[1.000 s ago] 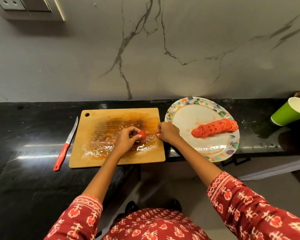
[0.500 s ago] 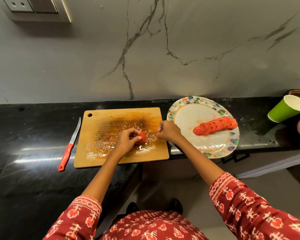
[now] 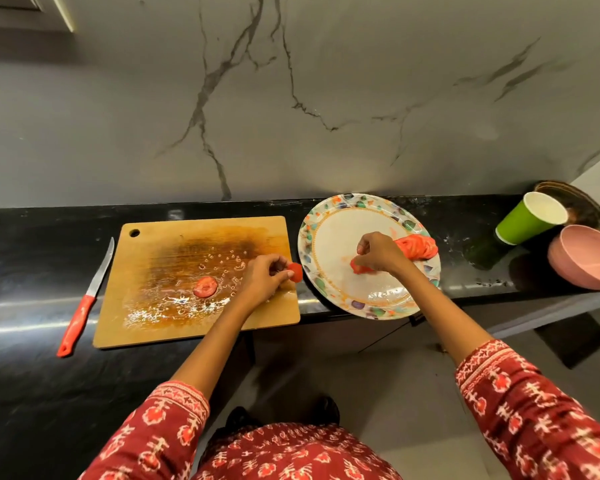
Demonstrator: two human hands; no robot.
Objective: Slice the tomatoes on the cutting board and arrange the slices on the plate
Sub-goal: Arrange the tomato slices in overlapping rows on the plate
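On the black tabletop (image 3: 32,393), a wet, juice-stained wooden cutting board (image 3: 153,320) lies beside a patterned plate (image 3: 312,223), the two close but not touching. One tomato slice on the board (image 3: 205,286) lies flat near the board's middle, among seeds and puddled juice. The left hand (image 3: 262,280) sits over the board's right edge, thumb and forefinger pinching a small red tomato piece (image 3: 296,271) that pokes out toward the plate. The right hand (image 3: 378,252) is over the plate's middle, fingers curled down onto a tomato slice on the plate (image 3: 359,268) at the near end of a row of slices (image 3: 416,247); the hand hides the row's middle, so how many slices lie there cannot be told. Left of the board, apart from it, a red-handled knife (image 3: 84,306) lies on the tabletop, untouched, blade pointing toward the wall. At the far right stand a tilted green paper cup (image 3: 527,220) and a pink bowl (image 3: 586,261), just beside each other, with a dark round dish (image 3: 575,199) behind them. A grey marble-veined wall (image 3: 291,98) rises behind everything. Patterned red sleeves (image 3: 534,410) cover the forearms near the camera.
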